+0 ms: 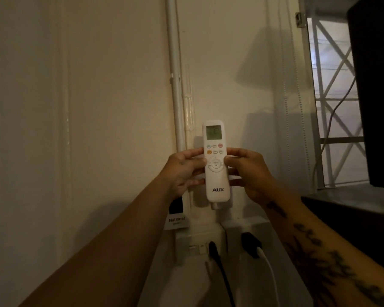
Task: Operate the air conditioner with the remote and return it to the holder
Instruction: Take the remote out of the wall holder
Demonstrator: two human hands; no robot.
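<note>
Wall (120,107) w/ sockets below. Remote (216,161) upright, screen lit, base at holder (217,206). Left hand (184,171), right hand (248,173) fingers closed on its sides. Risk: misaligned base misses holder, remote drops.

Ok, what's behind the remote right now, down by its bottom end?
Behind the remote, held upright by the left hand and right hand, is pale wall. A small white piece, probably the holder, peeks out below; the rest is covered by the remote.
</note>
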